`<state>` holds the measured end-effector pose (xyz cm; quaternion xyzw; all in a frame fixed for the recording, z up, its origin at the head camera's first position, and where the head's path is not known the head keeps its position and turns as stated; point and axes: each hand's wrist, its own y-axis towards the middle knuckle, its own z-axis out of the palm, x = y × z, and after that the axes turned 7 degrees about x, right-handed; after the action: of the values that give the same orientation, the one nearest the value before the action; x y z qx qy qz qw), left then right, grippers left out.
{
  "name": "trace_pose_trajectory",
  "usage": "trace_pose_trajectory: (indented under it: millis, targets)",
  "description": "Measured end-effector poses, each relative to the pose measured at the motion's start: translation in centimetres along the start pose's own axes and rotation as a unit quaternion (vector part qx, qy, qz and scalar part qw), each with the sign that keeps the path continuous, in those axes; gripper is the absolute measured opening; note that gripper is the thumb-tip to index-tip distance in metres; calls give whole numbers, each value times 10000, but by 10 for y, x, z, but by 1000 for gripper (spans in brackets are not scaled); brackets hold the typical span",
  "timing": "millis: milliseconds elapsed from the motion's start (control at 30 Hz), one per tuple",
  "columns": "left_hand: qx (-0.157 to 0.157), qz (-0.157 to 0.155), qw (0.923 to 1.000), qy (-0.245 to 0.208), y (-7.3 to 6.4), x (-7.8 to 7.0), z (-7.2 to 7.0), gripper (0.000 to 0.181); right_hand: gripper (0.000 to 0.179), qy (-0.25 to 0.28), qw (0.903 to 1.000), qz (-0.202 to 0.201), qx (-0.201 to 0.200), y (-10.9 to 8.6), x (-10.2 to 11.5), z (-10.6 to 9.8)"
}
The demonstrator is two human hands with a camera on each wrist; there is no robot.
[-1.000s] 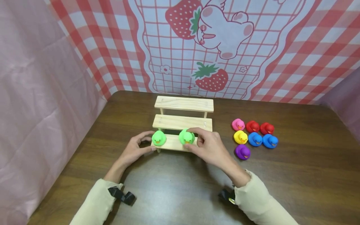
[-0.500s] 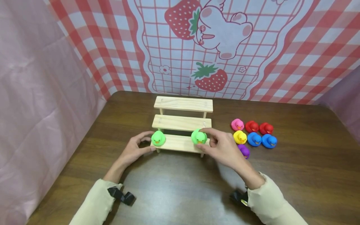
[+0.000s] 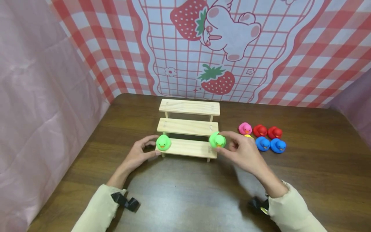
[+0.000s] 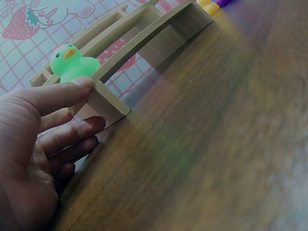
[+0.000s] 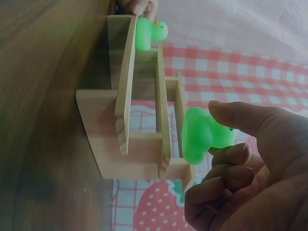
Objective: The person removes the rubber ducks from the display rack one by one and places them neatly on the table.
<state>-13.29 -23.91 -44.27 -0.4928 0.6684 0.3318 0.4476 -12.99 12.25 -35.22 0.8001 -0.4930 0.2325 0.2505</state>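
A three-step wooden display stand (image 3: 187,126) stands on the table. One green rubber duck (image 3: 163,142) sits on the left end of its lowest step. My left hand (image 3: 139,154) holds that end of the stand, thumb at the front corner and fingers curved round the side, as the left wrist view shows. Between thumb and fingers, my right hand (image 3: 244,151) pinches a second green rubber duck (image 3: 217,140) at the right end of the lowest step. In the right wrist view this duck (image 5: 199,134) is raised off the step, clear of the boards.
Right of the stand, several rubber ducks sit in rows: a pink duck (image 3: 245,128), two red ducks (image 3: 260,130) and two blue ducks (image 3: 262,143). A yellow duck (image 3: 248,136) is mostly hidden behind my right hand. A checked cloth (image 3: 121,48) hangs behind the table.
My right hand has carried its green duck rightward along the lowest step to the right end, now covering the purple duck and most of the yellow one. My left hand stays put.
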Motion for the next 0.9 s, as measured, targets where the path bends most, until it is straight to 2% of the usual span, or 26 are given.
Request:
trace_pose_trajectory:
  millis: [467,733,900]
  targets:
    - [13,-10,10000,-34,0,0,-1,62,42,-353,9990,-23,-286,-12,-18,-19]
    - [9,-15,10000,-21,0,-2,-1,62,46,-335,9988,209,-293,-18,-28,-28]
    - [13,7,10000,3,0,-2,-1,62,48,-358,9985,195,-357,-22,-35,-33]
